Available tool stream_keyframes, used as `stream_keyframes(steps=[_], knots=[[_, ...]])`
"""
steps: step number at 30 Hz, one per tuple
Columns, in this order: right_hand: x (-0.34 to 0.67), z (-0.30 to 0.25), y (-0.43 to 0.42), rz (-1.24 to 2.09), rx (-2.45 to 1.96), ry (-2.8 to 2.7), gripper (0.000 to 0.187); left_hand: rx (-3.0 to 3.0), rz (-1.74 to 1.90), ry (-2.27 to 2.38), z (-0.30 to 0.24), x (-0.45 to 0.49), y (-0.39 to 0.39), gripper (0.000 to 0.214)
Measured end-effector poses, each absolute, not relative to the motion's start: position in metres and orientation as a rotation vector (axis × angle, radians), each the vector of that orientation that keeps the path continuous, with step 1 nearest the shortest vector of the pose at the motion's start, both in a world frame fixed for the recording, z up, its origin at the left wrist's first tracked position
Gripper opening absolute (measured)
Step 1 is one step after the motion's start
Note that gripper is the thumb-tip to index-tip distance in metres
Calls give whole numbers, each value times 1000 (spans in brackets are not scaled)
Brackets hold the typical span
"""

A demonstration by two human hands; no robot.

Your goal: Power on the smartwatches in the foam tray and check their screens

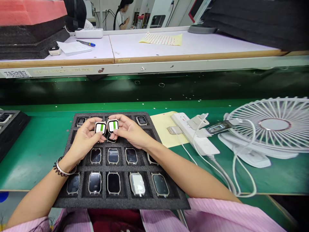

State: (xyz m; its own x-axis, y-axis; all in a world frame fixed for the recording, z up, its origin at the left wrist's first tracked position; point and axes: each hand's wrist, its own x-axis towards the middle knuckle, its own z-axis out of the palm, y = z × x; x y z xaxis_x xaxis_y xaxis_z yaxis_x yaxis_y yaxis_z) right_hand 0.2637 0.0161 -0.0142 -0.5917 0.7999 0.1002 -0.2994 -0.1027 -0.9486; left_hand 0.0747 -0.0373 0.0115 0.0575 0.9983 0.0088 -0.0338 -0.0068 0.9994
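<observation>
My left hand (88,133) grips a smartwatch case (100,128) between thumb and fingers, its lit screen showing white and green. Right beside it, my right hand (127,130) pinches a second smartwatch case (113,126) with a similar lit screen, the thumb at its lower edge. Both are held above a black foam tray (123,203) whose compartments hold several more strapless watch cases. One dark watch (111,138) shows just below my hands. In the front row, one case (137,183) has a pale, reflective face. My hands hide part of the upper rows.
A white power strip (183,124) with chargers and cables lies right of the tray on yellow paper (160,124). Beyond it stands a white fan (272,124). Another foam tray (12,129) sits at left. The raised shelf (135,54) spans the back; a person (120,19) is behind it.
</observation>
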Motion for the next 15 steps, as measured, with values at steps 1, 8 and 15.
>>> stream_keyframes(steps=[1,8,15], knots=[[264,-14,16,1798,-582,-1382,47,1213,1190,1135,11,75,-37,47],[264,-8,15,1869,-644,-1337,28,1243,1199,1183,12,74,-37,35],[264,-8,14,1886,-648,-1315,33,1252,1237,1202,10,74,-36,35]])
